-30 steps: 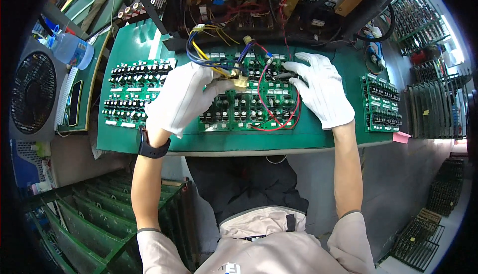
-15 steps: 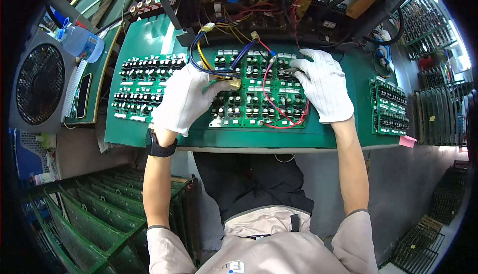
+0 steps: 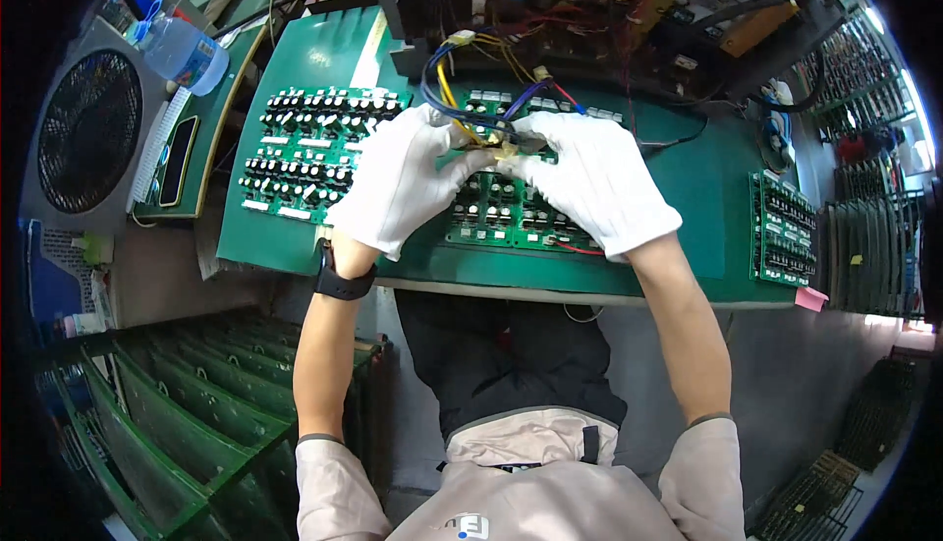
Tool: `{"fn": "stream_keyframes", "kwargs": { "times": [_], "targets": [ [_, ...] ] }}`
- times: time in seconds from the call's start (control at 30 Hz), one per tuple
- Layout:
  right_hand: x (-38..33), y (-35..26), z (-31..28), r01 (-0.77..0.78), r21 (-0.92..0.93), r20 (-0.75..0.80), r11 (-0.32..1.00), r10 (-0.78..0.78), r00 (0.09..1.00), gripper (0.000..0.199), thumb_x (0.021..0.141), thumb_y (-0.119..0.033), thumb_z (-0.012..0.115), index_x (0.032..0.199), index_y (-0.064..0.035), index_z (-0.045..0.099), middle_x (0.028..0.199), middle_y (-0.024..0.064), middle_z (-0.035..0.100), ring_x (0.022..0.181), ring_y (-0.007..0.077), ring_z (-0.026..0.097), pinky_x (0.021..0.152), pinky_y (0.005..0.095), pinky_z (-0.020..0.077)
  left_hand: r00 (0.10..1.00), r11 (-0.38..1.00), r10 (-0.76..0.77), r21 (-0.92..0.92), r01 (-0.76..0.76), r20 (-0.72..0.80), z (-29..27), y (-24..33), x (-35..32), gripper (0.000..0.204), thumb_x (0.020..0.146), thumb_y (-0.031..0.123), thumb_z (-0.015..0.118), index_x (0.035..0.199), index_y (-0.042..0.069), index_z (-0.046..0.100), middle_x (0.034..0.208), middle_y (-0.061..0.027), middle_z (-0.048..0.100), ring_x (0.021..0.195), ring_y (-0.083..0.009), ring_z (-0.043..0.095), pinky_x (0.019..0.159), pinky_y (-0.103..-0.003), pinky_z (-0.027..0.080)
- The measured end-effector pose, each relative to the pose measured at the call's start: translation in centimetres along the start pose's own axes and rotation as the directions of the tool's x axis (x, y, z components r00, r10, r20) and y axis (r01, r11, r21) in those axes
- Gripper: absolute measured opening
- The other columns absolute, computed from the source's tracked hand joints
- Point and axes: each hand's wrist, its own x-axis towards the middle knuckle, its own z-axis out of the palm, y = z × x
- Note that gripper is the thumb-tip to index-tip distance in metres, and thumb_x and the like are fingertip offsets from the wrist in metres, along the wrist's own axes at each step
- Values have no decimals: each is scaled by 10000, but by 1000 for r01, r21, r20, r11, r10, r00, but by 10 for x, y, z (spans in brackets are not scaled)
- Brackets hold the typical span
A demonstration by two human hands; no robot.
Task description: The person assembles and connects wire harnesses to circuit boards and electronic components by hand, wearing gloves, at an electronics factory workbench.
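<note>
My left hand [image 3: 398, 182], in a white glove, is closed with thumb and fingers on a pale wire connector [image 3: 506, 151]. From the other side my gloved right hand [image 3: 594, 179] pinches at that same connector, its fingertips meeting the left ones. Blue, yellow and black wires [image 3: 441, 81] loop from the connector toward the back. Under both hands lies a green circuit board panel [image 3: 483, 215] with rows of black and white components, partly covered by the gloves. Whether the connector is seated on the board is hidden by my fingers.
Another populated board panel [image 3: 306, 170] lies left on the green mat [image 3: 413, 268]. At the back stands an open dark equipment rack [image 3: 609, 40] full of wires. Boards [image 3: 783, 229] stand at the right; a fan [image 3: 86, 143], bottle [image 3: 187, 57] and phone [image 3: 178, 162] are left.
My right hand has moved left from the panel's right side to the connector, joining my left hand. The view has shifted slightly, so the bench appears farther right.
</note>
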Motion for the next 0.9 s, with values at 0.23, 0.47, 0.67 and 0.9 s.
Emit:
{"fn": "stream_keyframes", "kwargs": {
  "times": [0.23,0.47,0.67,0.9],
  "targets": [
    [13,16,25,-58,-40,173,998,64,983,253,932,-285,697,1060,-75,755,992,170,732,975,389,678,873,489,532,996,996,-6,-84,13,91,5,-13,-7,239,917,201,783,1096,42,767,996,-165,768,882,-358,736,751,-412,575],
    [8,27,31,138,-130,32,982,-135,990,233,919,-256,694,1067,-78,717,967,166,701,940,383,670,839,499,531,989,993,-95,-62,102,111,9,-23,-7,215,897,266,787,987,72,768,802,-145,725,731,-358,707,650,-436,548],
    [19,25,26,42,-105,159,994,-25,987,242,918,-260,681,1061,-71,730,992,179,718,963,382,682,862,491,543,979,989,-130,-51,139,155,5,-22,-3,220,890,262,785,1006,76,810,862,-161,743,765,-355,722,672,-421,564],
    [23,31,28,62,-137,207,989,-32,978,286,930,-273,691,1063,-23,730,938,189,716,899,403,681,814,493,529,971,970,-185,-129,205,153,11,-29,-2,250,887,291,783,1001,73,822,792,-173,733,742,-359,727,694,-411,577]
  ]
}}
